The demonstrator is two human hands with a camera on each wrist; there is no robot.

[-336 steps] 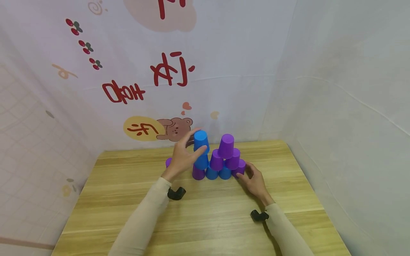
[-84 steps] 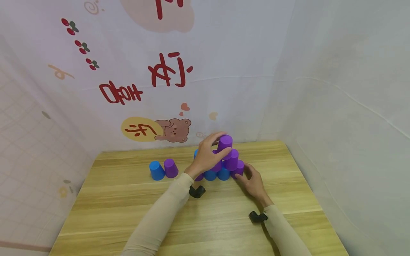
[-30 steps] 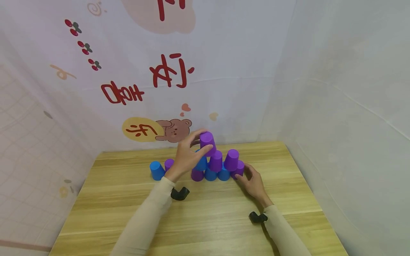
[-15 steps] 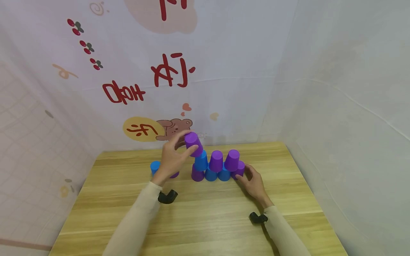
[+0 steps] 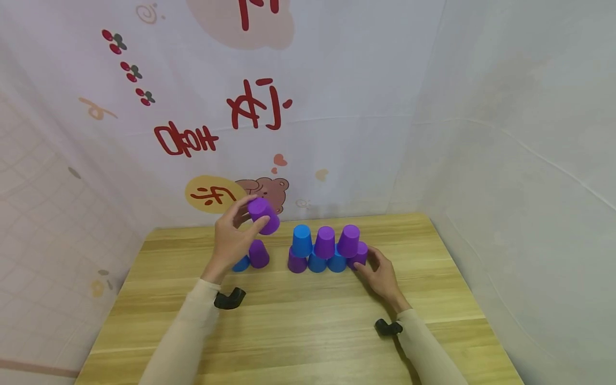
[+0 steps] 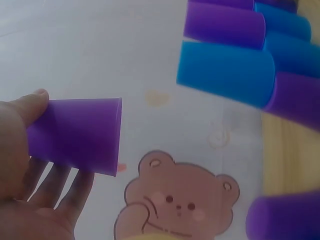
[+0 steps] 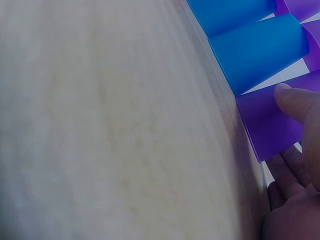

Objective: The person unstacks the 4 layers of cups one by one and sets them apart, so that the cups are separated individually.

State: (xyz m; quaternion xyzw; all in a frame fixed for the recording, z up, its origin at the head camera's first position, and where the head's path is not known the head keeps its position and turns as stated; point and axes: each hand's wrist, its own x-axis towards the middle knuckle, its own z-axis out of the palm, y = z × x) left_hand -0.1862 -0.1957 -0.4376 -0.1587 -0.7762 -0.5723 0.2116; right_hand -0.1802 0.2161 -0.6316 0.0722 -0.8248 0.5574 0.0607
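My left hand (image 5: 231, 240) holds a purple cup (image 5: 266, 218) in the air, thumb on one side and fingers on the other. The cup tilts, its closed end up and leftward; the left wrist view shows its rim pointing away from the palm. My right hand (image 5: 383, 277) grips the purple cup (image 7: 272, 117) at the right end of the stack's bottom row. That row has upside-down purple and blue cups. On top of it stand a blue cup (image 5: 302, 241) and two purple ones, the nearer-left purple cup (image 5: 324, 243) beside the blue.
Left of the stack, a purple cup (image 5: 259, 254) stands upside down on the wooden table (image 5: 308, 331), beside a blue cup (image 5: 240, 264) partly hidden by my left hand. A printed white curtain (image 5: 346, 160) rises behind the table's back edge.
My left hand has taken the purple cup off the stack's top and carried it left, tilting it. Earlier, a blue cup left the stack's left side and now stands at left. My right hand stays put.
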